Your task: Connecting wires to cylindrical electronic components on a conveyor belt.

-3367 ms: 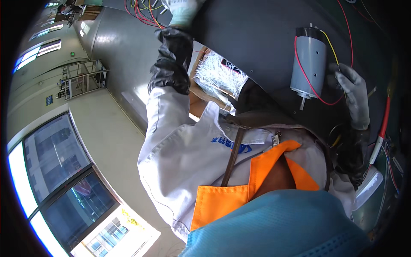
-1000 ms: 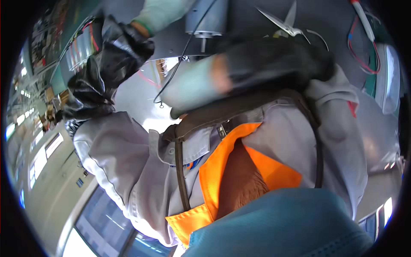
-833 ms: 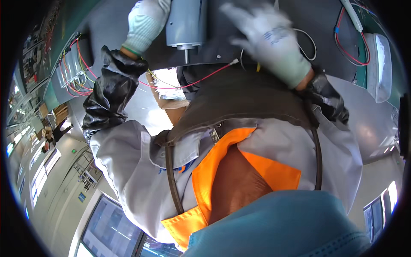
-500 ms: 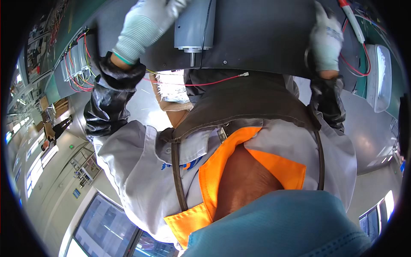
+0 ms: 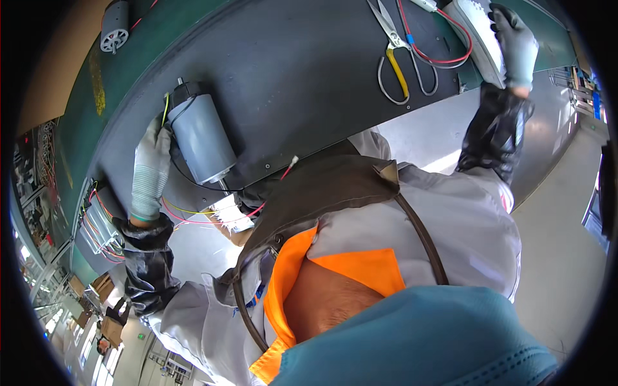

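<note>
A grey cylindrical electric motor lies on the dark bench mat, its shaft toward me. My gloved left hand is closed at its far left end, beside a yellow-green wire; the motor partly hides the fingertips. A thin black cord runs along the motor. To the far right, my right hand, in a glove with dark fingertips, is over a white tray with pale contents. Its fingers are curled at the tray; whatever they hold is hidden.
Yellow-handled scissors lie near a looped red and white cable. Another motor stands at the far left. Several grey wired parts are at the left edge. A red lead hangs near the mat's front edge.
The view has turned, bringing the scissors and the far motor into sight. My left hand has come down to the motor's side. My right hand has moved over to the white tray.
</note>
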A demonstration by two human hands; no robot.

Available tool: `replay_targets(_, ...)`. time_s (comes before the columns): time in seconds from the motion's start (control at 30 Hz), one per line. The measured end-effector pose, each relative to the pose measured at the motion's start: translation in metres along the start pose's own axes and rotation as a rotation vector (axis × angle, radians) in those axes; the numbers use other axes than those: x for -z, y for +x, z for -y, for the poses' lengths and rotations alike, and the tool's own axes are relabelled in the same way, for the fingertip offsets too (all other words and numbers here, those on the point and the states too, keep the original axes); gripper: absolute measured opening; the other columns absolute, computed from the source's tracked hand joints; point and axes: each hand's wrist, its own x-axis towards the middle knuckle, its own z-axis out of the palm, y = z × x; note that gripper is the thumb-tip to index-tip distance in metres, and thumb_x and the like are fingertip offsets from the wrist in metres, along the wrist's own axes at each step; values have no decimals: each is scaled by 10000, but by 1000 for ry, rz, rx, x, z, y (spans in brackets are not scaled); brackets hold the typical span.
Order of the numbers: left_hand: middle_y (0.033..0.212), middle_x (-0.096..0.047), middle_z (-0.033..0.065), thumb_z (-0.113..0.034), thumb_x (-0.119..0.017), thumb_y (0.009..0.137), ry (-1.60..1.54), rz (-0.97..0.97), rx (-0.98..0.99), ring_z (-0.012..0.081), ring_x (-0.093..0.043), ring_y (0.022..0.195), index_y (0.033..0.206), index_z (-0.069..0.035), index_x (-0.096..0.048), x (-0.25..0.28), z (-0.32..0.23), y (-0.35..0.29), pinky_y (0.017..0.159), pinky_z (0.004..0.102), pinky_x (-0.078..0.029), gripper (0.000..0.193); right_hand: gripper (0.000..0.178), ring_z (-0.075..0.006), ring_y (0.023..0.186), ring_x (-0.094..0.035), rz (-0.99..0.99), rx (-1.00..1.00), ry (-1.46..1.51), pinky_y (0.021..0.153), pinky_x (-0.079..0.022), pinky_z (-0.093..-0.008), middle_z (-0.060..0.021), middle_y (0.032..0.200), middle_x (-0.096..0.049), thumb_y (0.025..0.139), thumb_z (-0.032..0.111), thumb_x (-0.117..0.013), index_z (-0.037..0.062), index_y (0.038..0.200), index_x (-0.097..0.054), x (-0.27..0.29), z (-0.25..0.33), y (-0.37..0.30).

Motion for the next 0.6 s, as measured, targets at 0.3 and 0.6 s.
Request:
replay_targets(0.3, 861, -705, 233, -490, -499, 1070, -220, -311, -178, 380, -701, 772, 1186, -13, -661, -30, 1, -8, 700, 457, -539, 517, 200, -366, 1046, -657, 477, 392, -525, 919, -508, -400, -182, 1145, -691, 953, 186, -645, 84, 1118, -690, -61, -135, 107)
replay_targets(0.6, 942, -701, 259, -442, -520, 1066, -114, -393, -79, 457, -693, 904, 1257, -87, -675, -52, -5, -23, 749, 462, -566, 432, 377, -400, 1104, -678, 506, 179, -858, 930, -520, -444, -203, 1161, -721, 960, 335, -613, 166, 1285, -698, -72, -186, 140)
